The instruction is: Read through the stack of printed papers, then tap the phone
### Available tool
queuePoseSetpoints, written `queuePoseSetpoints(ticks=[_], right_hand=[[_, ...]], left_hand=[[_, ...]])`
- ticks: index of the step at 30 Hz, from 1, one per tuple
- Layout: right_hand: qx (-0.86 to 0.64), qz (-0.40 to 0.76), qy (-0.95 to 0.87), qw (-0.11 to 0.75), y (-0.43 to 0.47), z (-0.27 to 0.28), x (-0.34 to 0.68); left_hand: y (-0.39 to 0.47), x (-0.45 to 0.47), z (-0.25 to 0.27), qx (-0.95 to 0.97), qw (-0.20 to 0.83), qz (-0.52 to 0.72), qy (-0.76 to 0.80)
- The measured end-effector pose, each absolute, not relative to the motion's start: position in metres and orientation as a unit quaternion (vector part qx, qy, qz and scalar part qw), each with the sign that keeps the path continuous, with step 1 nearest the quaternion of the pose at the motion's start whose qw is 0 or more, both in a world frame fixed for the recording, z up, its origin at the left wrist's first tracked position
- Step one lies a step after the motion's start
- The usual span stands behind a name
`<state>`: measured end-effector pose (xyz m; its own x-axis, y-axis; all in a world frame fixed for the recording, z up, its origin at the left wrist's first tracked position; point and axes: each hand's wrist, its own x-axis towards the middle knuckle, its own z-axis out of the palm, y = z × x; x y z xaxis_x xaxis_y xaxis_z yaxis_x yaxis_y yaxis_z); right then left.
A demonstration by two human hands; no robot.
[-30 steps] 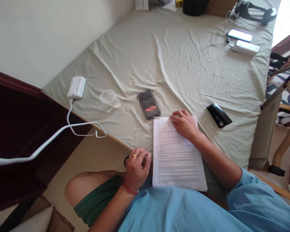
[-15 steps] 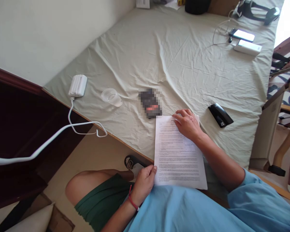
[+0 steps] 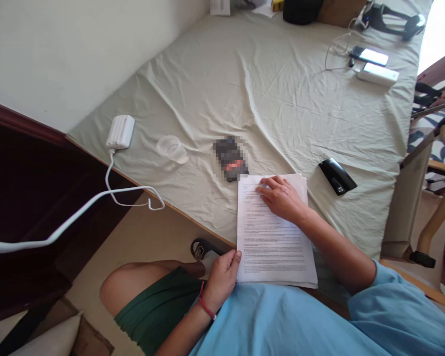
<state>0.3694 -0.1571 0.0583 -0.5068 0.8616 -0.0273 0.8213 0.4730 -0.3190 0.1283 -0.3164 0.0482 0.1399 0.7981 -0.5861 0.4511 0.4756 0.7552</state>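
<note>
A stack of printed papers (image 3: 272, 247) lies at the near edge of the cloth-covered table, its lower end against my shirt. My left hand (image 3: 224, 274), with a red band at the wrist, pinches the lower left edge of the stack, thumb on the edge and fingers curled; the fingertips are hidden. Across the upper part of the top sheet rests my right hand (image 3: 280, 198), palm down with fingers spread and slightly bent. Just beyond the sheets is a dark, pixelated flat object (image 3: 230, 158). To the right of the papers sits a glossy black object (image 3: 337, 176).
A clear plastic cup (image 3: 171, 149) lies tipped on the cloth. Left of it is a white power strip (image 3: 120, 131) with a white cable (image 3: 77, 212). At the far right are a phone (image 3: 369, 55), a white power bank (image 3: 378, 74) and a black headset-like device (image 3: 393, 22).
My right hand has slid a little left and down over the top sheet. The sheets' upper edges now show slightly fanned. My left hand keeps its grip.
</note>
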Motion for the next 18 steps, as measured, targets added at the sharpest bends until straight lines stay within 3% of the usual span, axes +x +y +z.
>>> queuePoseSetpoints(ticks=[18], right_hand=[[-0.519, 0.108, -0.846, 0.052, -0.171, 0.054, 0.372]], left_hand=[[-0.321, 0.127, 0.04, 0.458, 0.605, 0.175, 0.628]])
